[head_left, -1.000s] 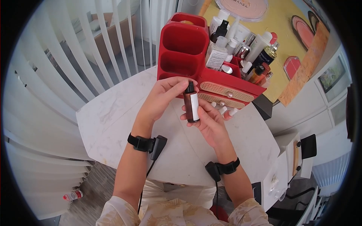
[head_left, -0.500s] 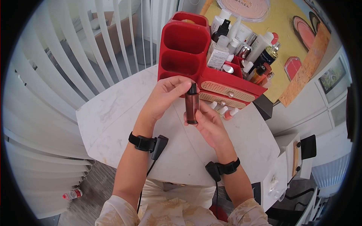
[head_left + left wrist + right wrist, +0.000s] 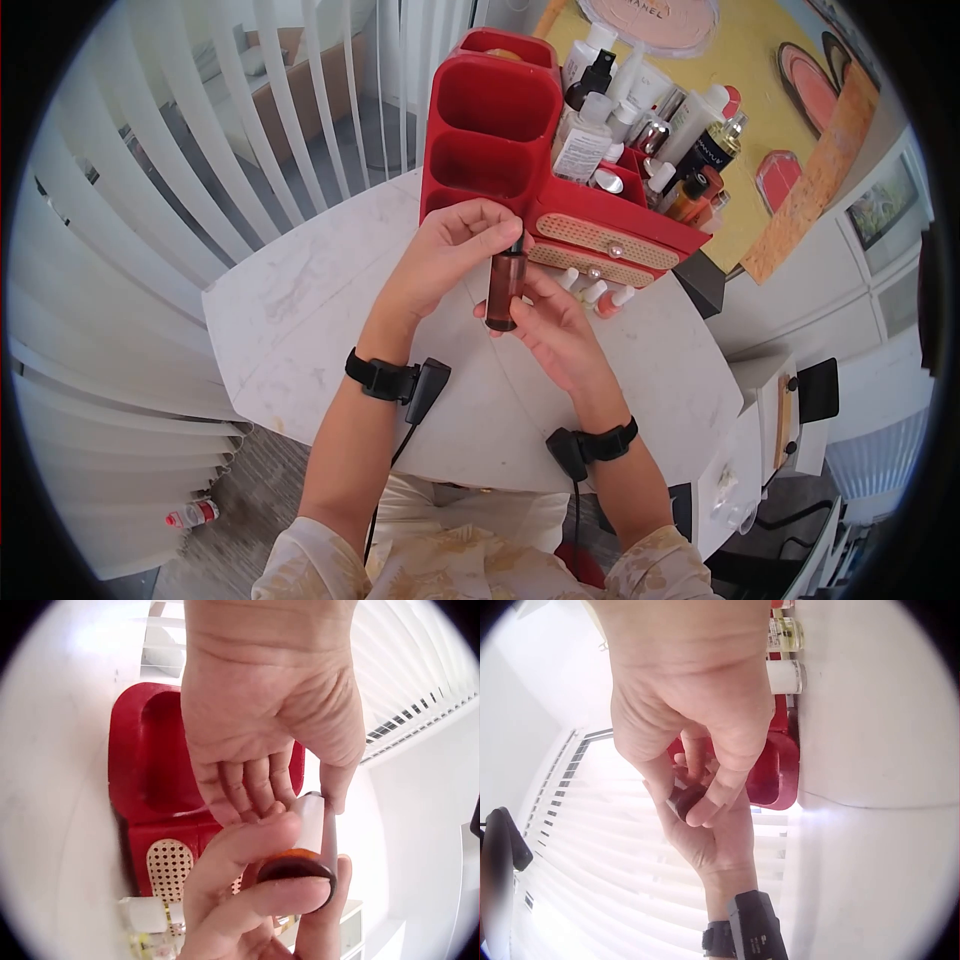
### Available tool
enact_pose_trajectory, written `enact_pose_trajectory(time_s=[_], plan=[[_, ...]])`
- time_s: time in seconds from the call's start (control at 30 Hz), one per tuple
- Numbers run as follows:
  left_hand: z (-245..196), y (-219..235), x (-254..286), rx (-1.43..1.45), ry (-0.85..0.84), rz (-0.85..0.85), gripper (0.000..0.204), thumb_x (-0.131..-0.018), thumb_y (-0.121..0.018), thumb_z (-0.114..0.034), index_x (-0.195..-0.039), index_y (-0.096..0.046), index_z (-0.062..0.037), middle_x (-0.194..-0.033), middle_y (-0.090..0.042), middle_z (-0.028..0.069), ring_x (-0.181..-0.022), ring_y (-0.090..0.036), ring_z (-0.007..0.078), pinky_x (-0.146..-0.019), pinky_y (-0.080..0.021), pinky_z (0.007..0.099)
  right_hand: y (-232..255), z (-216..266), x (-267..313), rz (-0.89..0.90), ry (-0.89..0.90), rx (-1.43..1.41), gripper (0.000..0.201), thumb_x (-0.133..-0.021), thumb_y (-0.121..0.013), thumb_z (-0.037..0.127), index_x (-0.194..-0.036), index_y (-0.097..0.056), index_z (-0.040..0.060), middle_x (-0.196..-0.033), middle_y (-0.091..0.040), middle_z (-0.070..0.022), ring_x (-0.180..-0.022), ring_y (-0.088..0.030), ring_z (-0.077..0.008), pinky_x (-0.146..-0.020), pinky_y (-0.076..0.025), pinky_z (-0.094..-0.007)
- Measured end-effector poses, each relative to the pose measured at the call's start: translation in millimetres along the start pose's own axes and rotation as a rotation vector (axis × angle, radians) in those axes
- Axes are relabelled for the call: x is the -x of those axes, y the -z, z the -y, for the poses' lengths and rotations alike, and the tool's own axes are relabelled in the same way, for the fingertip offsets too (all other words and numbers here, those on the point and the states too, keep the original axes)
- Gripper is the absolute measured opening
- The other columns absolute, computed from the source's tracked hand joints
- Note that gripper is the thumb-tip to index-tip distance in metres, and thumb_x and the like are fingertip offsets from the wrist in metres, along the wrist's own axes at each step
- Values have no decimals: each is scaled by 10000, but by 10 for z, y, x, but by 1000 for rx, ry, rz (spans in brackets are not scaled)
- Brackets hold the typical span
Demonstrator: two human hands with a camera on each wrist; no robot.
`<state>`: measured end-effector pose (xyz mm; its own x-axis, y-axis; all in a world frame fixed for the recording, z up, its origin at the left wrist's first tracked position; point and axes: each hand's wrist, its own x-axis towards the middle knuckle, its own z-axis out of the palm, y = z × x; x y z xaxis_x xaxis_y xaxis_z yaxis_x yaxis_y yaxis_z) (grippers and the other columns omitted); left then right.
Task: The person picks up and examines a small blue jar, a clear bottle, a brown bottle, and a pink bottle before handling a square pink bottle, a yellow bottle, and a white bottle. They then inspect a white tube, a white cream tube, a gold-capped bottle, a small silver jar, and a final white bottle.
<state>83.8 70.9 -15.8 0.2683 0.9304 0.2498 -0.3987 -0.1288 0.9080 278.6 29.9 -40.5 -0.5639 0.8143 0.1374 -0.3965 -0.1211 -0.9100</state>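
A small brown bottle [image 3: 507,290] with a black cap is held nearly upright between both hands over the table. The left hand [image 3: 445,258] pinches the cap at its top with thumb and fingers. Around the lower body curl the thumb and fingers of the right hand [image 3: 555,330]. In the left wrist view a white label [image 3: 309,825] shows on the bottle's side, and right fingers lie at its dark base [image 3: 296,871]. The right wrist view shows the bottle's dark end [image 3: 686,801] among the fingers, the rest mostly hidden.
Behind the hands stands a red organizer [image 3: 540,160] with two woven-front drawers and several bottles in it. Small polish bottles [image 3: 608,302] stand before the drawers on the white marbled table [image 3: 290,310]. White vertical blinds [image 3: 130,200] hang at the left.
The bottle has turned about its length, so its white label no longer faces the head camera. Both hands keep their hold, with the left fingers slightly shifted at the cap.
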Motion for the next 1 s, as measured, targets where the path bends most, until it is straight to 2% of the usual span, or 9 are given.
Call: enact_pose_trajectory(time_s=[0.13, 0.33, 0.43, 0.53, 0.63, 0.73, 0.83, 1.0], plan=[[-9, -4, -12, 9, -7, -22, 236, -972, -728, -302, -987, -725, -66, -939, -734, 13, -892, -672, 104, -864, -505, 275, -35, 54, 12, -47, -12, -84, 506, -1052, -586, 168, -1510, -428, 23, -1323, -630, -102, -1109, -696, -272, -885, -562, -374], [10, -6, -39, -64, 38, -206, 299, -965, -730, -373, -947, -720, -75, -779, -659, -22, -714, -560, 58, -686, -428, 226, 55, 106, 13, -30, 58, -134, 523, -1071, -528, 188, -1535, -372, 3, -1322, -639, -167, -1087, -711, -300, -878, -585, -351], [0, 18, -42, -61, 106, -216, 317, -962, -731, -397, -944, -720, -81, -707, -588, -45, -651, -495, 49, -633, -384, 217, 103, 133, 29, -48, 96, -160, 526, -1086, -485, 209, -1548, -344, 3, -1337, -624, -212, -1074, -712, -301, -897, -585, -352], [24, 3, -44, 8, 138, -171, 311, -971, -721, -392, -937, -716, -82, -684, -559, -50, -643, -512, 52, -626, -390, 220, 150, 131, 25, 28, 158, -201, 537, -1096, -446, 223, -1569, -307, 10, -1344, -615, -239, -1071, -707, -307, -905, -582, -358], [67, 39, -43, 13, 195, -65, 310, -1036, -628, -356, -1048, -722, -60, -864, -672, -23, -686, -558, 63, -673, -480, 222, 182, 132, 40, 58, 175, -201, 610, -1082, -461, 275, -1596, -253, 19, -1361, -600, -258, -1094, -694, -315, -914, -576, -366], [124, 9, -55, 164, 255, -40, 272, -1024, -654, -331, -1027, -694, -62, -749, -600, -13, -663, -577, 110, -674, -482, 261, 213, 126, 38, 86, 214, -177, 725, -1042, -515, 354, -1615, -212, 28, -1390, -580, -264, -1106, -679, -308, -913, -570, -372], [160, 11, -53, 269, 285, 55, 284, -1067, -571, -312, -1122, -658, -47, -854, -638, 13, -736, -606, 134, -747, -524, 285, 210, 161, 39, 97, 200, -197, 819, -1002, -550, 423, -1625, -184, 36, -1438, -539, -274, -1095, -675, -299, -917, -565, -386], [277, -82, -59, 524, 283, 183, 302, -1102, -463, -292, -1166, -610, -36, -963, -651, 40, -854, -616, 145, -813, -530, 306, 174, 203, 47, 98, 211, -243, 854, -995, -552, 436, -1637, -144, 48, -1583, -390, -240, -1095, -667, -289, -919, -559, -405]])
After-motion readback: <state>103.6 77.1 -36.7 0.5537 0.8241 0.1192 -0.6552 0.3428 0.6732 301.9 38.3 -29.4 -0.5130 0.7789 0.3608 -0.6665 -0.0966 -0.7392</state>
